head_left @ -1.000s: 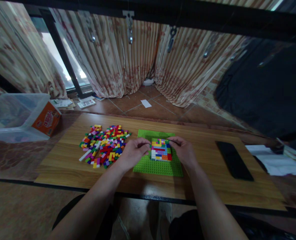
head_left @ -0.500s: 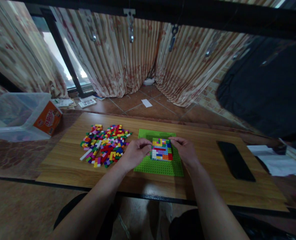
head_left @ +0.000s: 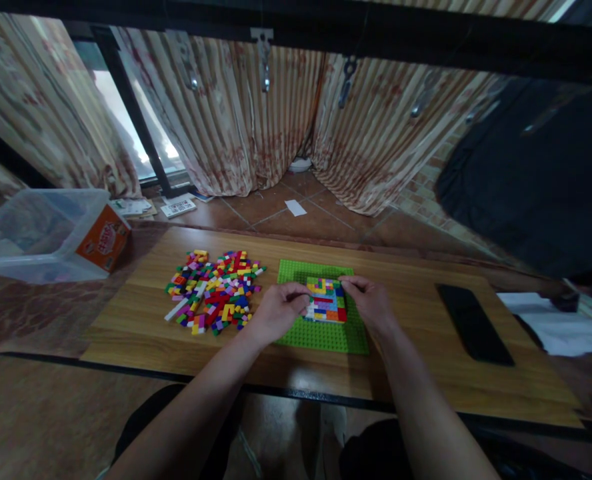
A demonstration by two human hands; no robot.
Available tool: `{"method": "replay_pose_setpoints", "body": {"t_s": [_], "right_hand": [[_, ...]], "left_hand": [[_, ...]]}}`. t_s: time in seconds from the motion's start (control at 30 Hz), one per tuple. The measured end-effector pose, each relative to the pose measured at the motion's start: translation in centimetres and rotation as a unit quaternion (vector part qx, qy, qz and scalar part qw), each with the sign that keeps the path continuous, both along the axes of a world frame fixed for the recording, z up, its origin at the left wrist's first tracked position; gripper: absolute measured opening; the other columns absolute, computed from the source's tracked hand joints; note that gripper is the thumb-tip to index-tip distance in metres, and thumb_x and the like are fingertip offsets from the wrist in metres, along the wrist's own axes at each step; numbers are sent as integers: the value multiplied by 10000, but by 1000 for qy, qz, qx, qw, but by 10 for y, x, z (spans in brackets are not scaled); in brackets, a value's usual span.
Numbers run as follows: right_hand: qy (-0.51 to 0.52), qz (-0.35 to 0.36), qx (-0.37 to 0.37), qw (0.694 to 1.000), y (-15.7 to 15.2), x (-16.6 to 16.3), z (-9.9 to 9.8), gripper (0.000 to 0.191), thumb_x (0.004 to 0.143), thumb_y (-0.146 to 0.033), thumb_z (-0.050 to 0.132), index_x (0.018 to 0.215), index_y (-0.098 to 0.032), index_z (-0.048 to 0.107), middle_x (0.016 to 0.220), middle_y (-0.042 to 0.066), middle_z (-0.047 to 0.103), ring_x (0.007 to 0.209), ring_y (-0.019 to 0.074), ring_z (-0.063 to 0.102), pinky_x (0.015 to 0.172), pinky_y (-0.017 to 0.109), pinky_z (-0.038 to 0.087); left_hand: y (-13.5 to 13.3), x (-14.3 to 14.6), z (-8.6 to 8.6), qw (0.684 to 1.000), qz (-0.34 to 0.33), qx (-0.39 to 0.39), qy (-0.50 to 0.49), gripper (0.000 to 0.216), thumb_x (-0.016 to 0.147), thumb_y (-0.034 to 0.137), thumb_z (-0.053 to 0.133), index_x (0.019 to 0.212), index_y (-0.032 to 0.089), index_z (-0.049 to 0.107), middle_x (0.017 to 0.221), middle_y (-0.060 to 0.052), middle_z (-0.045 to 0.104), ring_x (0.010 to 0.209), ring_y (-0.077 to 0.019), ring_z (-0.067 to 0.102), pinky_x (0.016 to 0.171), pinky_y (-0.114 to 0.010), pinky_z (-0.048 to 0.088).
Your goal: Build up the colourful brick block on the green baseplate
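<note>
A flat, many-coloured block of toy bricks [head_left: 327, 303] lies over a green studded baseplate [head_left: 321, 339] on the wooden table. My left hand [head_left: 282, 310] is closed at its left edge, with thumb and fingers bent against the side. At the block's far right corner, the thumb and fingers of my right hand [head_left: 371, 303] pinch the edge. The fingertips partly hide both edges, and whether the block is fixed to the baseplate cannot be seen. To the left of my left hand spreads a pile of loose toy bricks [head_left: 221, 293] in many colours.
A black phone-like slab [head_left: 473, 323] lies on the right of the wooden table [head_left: 416, 373]. Beyond the table's left end stands a clear plastic bin [head_left: 41, 233] with an orange label. White papers [head_left: 556, 323] lie past the right end. Striped curtains [head_left: 236, 120] hang behind.
The whole view has shifted slightly. My left hand's fingers reach a little further over the block's left edge; my right hand stays at the far right corner.
</note>
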State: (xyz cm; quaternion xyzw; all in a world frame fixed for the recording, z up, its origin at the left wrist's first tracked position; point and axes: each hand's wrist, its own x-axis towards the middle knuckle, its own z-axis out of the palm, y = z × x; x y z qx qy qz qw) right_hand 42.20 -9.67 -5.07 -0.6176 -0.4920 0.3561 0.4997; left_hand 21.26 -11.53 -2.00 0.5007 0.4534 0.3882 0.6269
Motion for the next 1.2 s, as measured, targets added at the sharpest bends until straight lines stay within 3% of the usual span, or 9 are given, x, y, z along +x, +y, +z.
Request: {"method": "replay_pose_setpoints", "body": {"t_s": [0.13, 0.27, 0.33, 0.5, 0.8, 1.0, 1.1, 1.2], "right_hand": [[24, -17, 20, 999, -2, -2, 5, 283, 685, -441, 720, 845, -210, 759, 909, 65, 766, 868, 219, 684, 872, 400, 505], [47, -61, 78, 994, -12, -13, 23, 225, 734, -411, 712, 846, -218, 748, 867, 46, 755, 815, 190, 672, 811, 363, 514], [47, -29, 93, 994, -20, -23, 32, 171, 734, -379, 727, 814, -229, 747, 837, 29, 749, 804, 179, 666, 794, 338, 514], [29, 107, 52, 993, -36, -45, 42, 183, 762, -364, 717, 891, -240, 755, 874, 27, 748, 773, 172, 659, 738, 316, 517], [70, 134, 33, 988, -39, -54, 42, 111, 750, -346, 733, 777, -241, 757, 740, 0, 724, 694, 148, 638, 691, 284, 505], [133, 100, 33, 986, -37, -49, 41, 153, 708, -372, 768, 800, -251, 760, 751, -4, 717, 672, 143, 615, 688, 302, 502], [131, 64, 42, 988, -33, -35, 38, 229, 752, -396, 730, 941, -272, 762, 712, -16, 684, 646, 132, 576, 664, 295, 481], [108, 34, 32, 993, -29, -16, 36, 248, 772, -426, 709, 944, -256, 763, 689, -14, 656, 633, 119, 549, 630, 272, 463]], "left_hand": [[0, 1, 4, 998, 22, -48, -31, 118, 777, 143, 616, 842, 117, 712, 591, 11, 622, 515, -72, 526, 534, -198, 393], [0, 0, 9, 996, 37, -64, -59, 129, 766, 181, 667, 860, 106, 715, 597, -5, 647, 510, -72, 537, 534, -203, 399], [-1, -2, 11, 994, 35, -66, -76, 168, 738, 222, 715, 859, 106, 716, 630, -16, 666, 522, -74, 547, 540, -207, 405], [-3, -3, 15, 993, 17, -38, -110, 271, 659, 313, 799, 809, 112, 695, 651, -1, 653, 538, -70, 538, 547, -209, 405], [-5, 1, 13, 990, -2, -25, -141, 200, 717, 285, 740, 753, 111, 648, 634, 13, 618, 549, -66, 533, 559, -201, 407], [-9, 0, 14, 978, -8, -84, -191, 245, 708, 316, 772, 808, 121, 662, 678, 0, 636, 582, -74, 565, 607, -218, 440], [-8, -2, 14, 982, 18, -86, -166, 225, 706, 295, 772, 796, 124, 657, 672, -1, 642, 572, -77, 570, 593, -218, 439], [-5, -7, 14, 986, 52, -81, -139, 192, 712, 268, 756, 784, 123, 653, 653, -1, 642, 554, -77, 565, 559, -209, 420]]}}
